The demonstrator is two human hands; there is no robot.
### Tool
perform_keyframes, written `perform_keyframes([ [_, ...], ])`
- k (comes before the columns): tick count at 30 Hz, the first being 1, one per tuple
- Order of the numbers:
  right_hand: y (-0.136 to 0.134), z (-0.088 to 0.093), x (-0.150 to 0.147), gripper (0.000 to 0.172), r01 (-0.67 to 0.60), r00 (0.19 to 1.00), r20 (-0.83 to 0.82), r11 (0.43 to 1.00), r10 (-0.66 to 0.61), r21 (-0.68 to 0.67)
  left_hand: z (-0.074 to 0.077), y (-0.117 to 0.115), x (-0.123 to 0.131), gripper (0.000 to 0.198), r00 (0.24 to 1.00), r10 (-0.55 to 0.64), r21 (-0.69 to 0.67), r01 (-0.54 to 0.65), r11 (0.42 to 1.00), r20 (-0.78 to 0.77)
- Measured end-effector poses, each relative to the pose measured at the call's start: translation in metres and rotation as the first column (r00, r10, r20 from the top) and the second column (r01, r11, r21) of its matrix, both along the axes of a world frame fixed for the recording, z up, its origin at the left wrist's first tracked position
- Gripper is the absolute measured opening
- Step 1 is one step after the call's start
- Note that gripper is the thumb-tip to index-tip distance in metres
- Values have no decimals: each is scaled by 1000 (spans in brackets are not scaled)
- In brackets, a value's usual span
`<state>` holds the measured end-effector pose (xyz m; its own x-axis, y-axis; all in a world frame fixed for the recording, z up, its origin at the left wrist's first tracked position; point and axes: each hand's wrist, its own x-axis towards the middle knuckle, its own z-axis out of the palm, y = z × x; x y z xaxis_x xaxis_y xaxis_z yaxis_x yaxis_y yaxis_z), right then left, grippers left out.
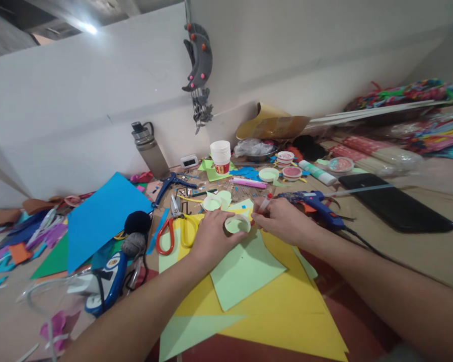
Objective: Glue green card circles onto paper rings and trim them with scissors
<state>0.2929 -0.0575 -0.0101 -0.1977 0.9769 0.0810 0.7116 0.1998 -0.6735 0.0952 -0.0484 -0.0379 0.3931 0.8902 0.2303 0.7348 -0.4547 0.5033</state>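
Left hand (214,236): fingers curled around shallow paper cup (237,225)
Right hand (283,219): pinches red-capped pen (265,203) beside it
Cup: over pale green paper's (249,276) far part
Room: between scissors (175,207), left, and glue gun (323,207), right

Beneath our left grip (213,236) and right grip (281,221) spreads the table (423,254), brown like cardboard in its bare parts. Directly under both grips, we have yellow sheets (287,324) lying flat. Just to the right of the right grip rests a blue glue gun (322,207); farther right lies a flat black object (398,201), perhaps a phone. Ahead of both grips, we find a pink marker (248,183) among small scraps. Beyond the left grip lies a blue-handled tool (168,187), and behind it stands a grey bottle (151,152). Well left of that grip, we see a pink scrap (58,327).
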Motion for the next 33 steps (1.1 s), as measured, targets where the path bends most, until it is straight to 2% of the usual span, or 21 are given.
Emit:
perform_keyframes([
  [7, -1, 0, 2, 13, 1, 999, -38, 999, -3, -53, -2, 2, 0, 41, 1000, -6, 17, 6, 1000, 4],
  [13, 3, 3, 8, 15, 42, 997, -66, 999, -42, 9, -4, 4, -1, 40, 1000, 0, 21, 0, 1000, -9],
  [17, 3, 5, 7, 15, 49, 998, -42, 999, -50, -4, -5, 5, -2, 42, 1000, 1, 27, -1, 1000, -12],
  [25, 0, 5, 5, 14, -2, 1000, 4, 1000, 2, -24, -5, 5, -1, 41, 1000, 0, 36, 1, 999, -11],
  [29, -3, 7, 4, 15, -5, 1000, 31, 997, 7, -78, -5, 4, -1, 40, 1000, 0, 41, 0, 999, -10],
  [33, -7, 7, 2, 10, -22, 1000, -7, 997, 21, -74, -4, 3, -1, 40, 1000, -10, 33, 10, 999, -1],
])
